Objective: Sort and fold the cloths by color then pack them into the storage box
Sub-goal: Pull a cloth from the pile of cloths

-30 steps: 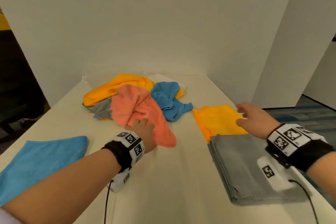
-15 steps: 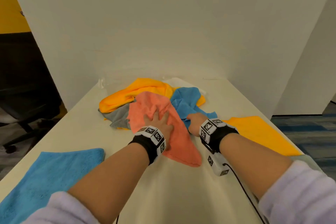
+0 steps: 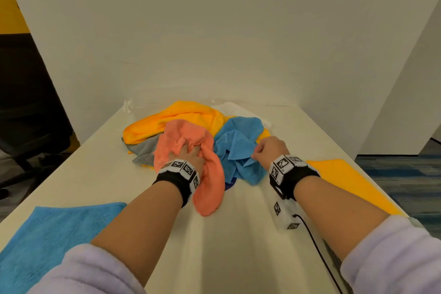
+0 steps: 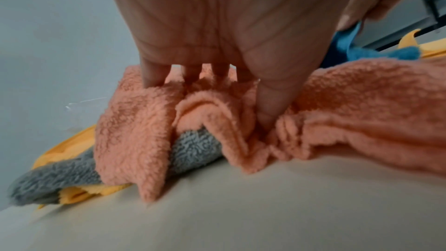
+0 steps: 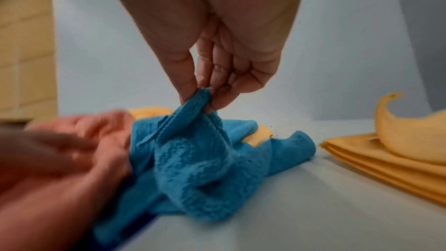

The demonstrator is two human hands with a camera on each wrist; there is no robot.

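Note:
A heap of cloths lies mid-table. My left hand (image 3: 188, 150) digs its fingers and thumb into the salmon cloth (image 3: 210, 188), bunching it; in the left wrist view my left hand (image 4: 229, 98) has its fingers (image 4: 154, 75) sunk in the salmon cloth (image 4: 362, 114) over a grey cloth (image 4: 72, 175). My right hand (image 3: 262, 150) pinches an edge of the crumpled blue cloth (image 3: 238, 148); thumb and forefinger of my right hand (image 5: 202, 98) lift the blue cloth (image 5: 205, 169). A loose yellow cloth (image 3: 171, 119) and grey cloth (image 3: 145, 148) lie behind.
A flat blue cloth (image 3: 55, 238) lies at the near left. A folded yellow cloth (image 3: 348, 184) sits to the right, its stacked layers (image 5: 386, 159) close to the blue one. White walls stand behind and to the right of the white table (image 3: 238, 246).
My right hand left the folded yellow cloth, crossed left and pinched the blue cloth. My left hand slid forward over the salmon cloth and bunched it. The camera turned left.

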